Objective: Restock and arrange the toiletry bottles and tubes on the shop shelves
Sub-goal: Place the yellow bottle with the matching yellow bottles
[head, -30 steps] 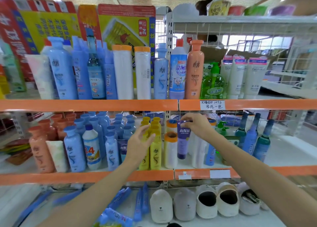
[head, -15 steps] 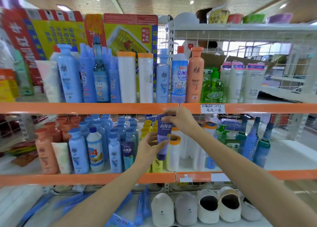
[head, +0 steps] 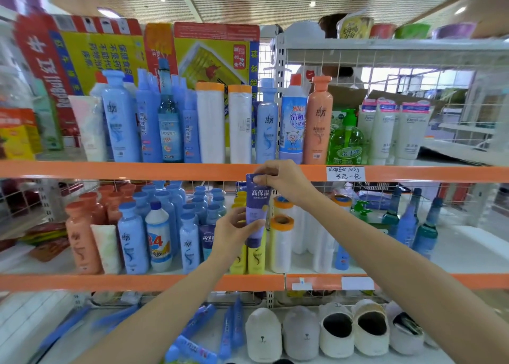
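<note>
Between the two hands, a purple tube (head: 257, 212) with white Chinese lettering hangs upright in the air, in front of the middle shelf (head: 137, 282). The right hand (head: 278, 180) pinches its flat crimped top edge with thumb and fingertips, level with the orange lip of the upper shelf (head: 124, 170). The left hand (head: 234, 230) grips the lower part of the tube, its fingers curled round the body and the thumb across the front, so both hands hold the same item. Directly behind and below the left hand's grip stand yellow bottles (head: 256, 256) on the middle shelf; just right of them is a white roll with an orange cap (head: 281, 242). Left of the grip, close by, stands a second purple tube (head: 208, 239) with similar lettering, among light blue shampoo bottles (head: 133, 239). Farther left stand a white bleach bottle with a blue cap (head: 158, 239) and orange bottles (head: 81, 237). Above the right hand's pinch, on the upper shelf, stand a blue-and-white cleaner bottle with a red cap (head: 293, 118) and a tall orange bottle (head: 318, 121), with a green pump bottle (head: 347, 140) to their right. A handwritten price label (head: 345, 173) sits on the shelf lip just right of the right hand. Well below both grips, white slippers (head: 337, 330) lie on the bottom shelf.
</note>
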